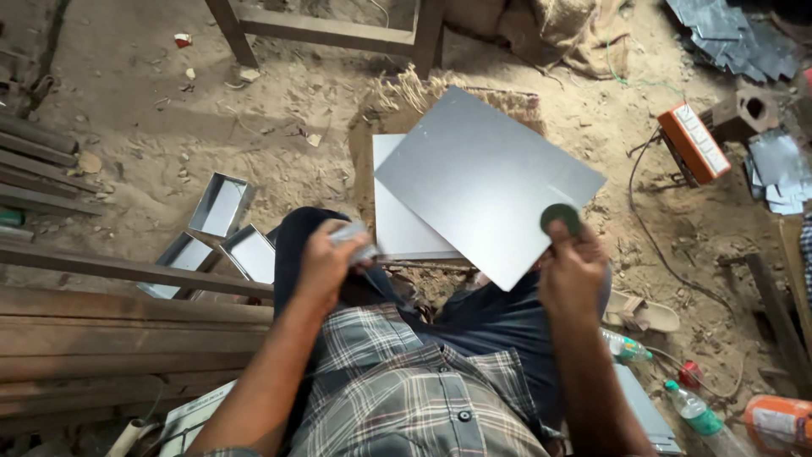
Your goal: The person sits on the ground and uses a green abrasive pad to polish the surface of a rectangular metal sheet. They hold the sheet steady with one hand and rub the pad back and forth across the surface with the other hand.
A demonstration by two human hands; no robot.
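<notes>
Sheet [486, 182], a grey metal rectangle, hangs tilted above the sandy floor [279, 127], pinched at its near edge by the right hand [573, 267]; a second flat sheet [402, 224] lies on the ground just beneath and partly behind it. That hand also presses a small dark green disc [561, 218] against the sheet's face with thumb and fingertips, so a single pinch carries both disc and sheet. The left hand [326, 262] is clenched around a small silvery object [355, 239], perhaps a tool or a metal offcut; I cannot tell which, and it sits just beside the lower sheet's left edge, apart from the raised one. The likeliest trouble, to my eye, is the raised sheet slipping: held at one edge only, it could swing or drop onto the sheet below or onto the person's knee [304, 233]. Its cut edges look thin, so a slide through the fingers could cut them. The disc could also slip off the smooth face and get lost in the sand. Folded metal trays [222, 205] lie to the left near wooden planks [127, 322], and an orange box [694, 142] with a trailing cable [643, 228] sits to the right, near enough for a falling sheet to land on.
</notes>
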